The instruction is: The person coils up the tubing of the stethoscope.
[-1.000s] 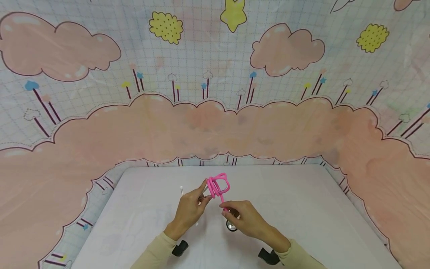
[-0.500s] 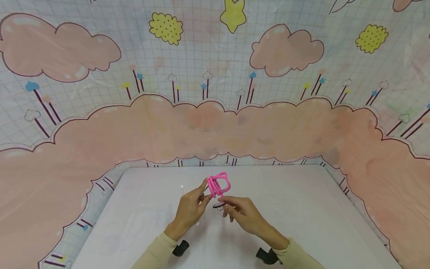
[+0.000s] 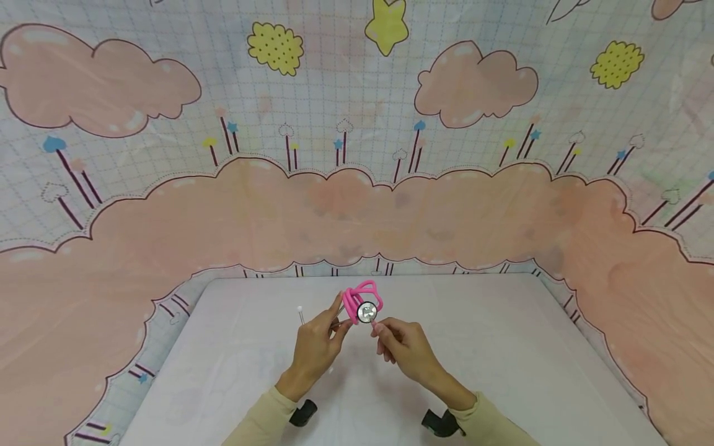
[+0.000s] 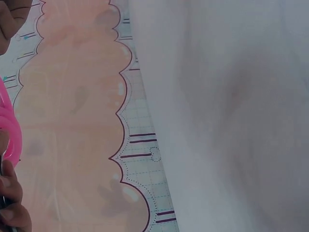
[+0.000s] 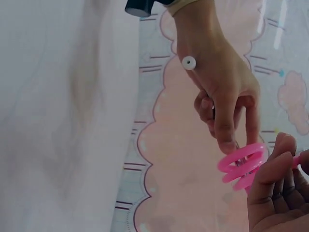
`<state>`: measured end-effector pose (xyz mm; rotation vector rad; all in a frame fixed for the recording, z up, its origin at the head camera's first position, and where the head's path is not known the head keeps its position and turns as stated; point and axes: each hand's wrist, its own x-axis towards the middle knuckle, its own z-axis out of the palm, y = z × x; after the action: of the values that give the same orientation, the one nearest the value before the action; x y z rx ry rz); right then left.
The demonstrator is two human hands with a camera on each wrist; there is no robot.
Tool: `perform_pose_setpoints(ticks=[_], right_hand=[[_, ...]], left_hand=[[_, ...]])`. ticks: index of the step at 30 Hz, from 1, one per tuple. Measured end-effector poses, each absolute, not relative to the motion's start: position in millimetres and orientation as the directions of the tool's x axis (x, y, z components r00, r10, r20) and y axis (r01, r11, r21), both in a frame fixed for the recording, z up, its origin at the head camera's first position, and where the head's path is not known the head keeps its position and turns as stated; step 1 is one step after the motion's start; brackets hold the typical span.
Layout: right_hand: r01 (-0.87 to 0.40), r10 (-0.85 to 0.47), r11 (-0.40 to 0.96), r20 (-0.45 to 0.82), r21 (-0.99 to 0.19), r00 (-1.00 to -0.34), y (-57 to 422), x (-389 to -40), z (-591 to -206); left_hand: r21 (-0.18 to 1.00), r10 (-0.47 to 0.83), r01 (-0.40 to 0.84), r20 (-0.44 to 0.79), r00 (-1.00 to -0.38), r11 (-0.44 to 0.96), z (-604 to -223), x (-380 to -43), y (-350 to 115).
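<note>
A stethoscope with pink tubing point(image 3: 349, 302) is held up over the white table, its tubing wound in several coils around the metal ear tubes. My left hand point(image 3: 317, 342) grips the ear tubes at the coils, thumb below and fingers above. One ear tube with a white ear tip point(image 5: 189, 63) sticks out past the back of that hand. With thumb and index finger, my right hand point(image 3: 411, 352) pinches the tubing just below the round chest piece point(image 3: 367, 312). The chest piece faces the head camera and overlaps the coils. A loose pink loop stands at the upper right.
The white tabletop point(image 3: 502, 347) lies beneath both hands. A cloth printed with clouds and stars point(image 3: 357, 214) rises behind and beside it. Black wrist-camera mounts point(image 3: 304, 413) hang under both forearms.
My right hand has moved up and slightly forward, bringing the chest piece from below the hand up in front of the coils and turning its face toward me. The left hand stays nearly still.
</note>
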<state>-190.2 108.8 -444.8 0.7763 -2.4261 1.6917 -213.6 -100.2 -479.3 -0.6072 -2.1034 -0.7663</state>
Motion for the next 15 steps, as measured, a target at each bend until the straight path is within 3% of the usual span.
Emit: perform_pose_setpoints(ticks=[7,15], right_hand=[[-0.325,-0.300,0.263,0.243,-0.908,-0.922,106.4,-181.4,-422.3],[-0.266,-0.246,0.216,0.212,-0.939,-0.946,105.4,-177.7,-413.6]], left_hand=[[0.291,0.161,0.659,0.829,-0.536,0.694,-481.5,-210.7,-96.1],[0.286,0.172,0.682,0.836,-0.521,0.673,-479.8,-204.9,-89.6]])
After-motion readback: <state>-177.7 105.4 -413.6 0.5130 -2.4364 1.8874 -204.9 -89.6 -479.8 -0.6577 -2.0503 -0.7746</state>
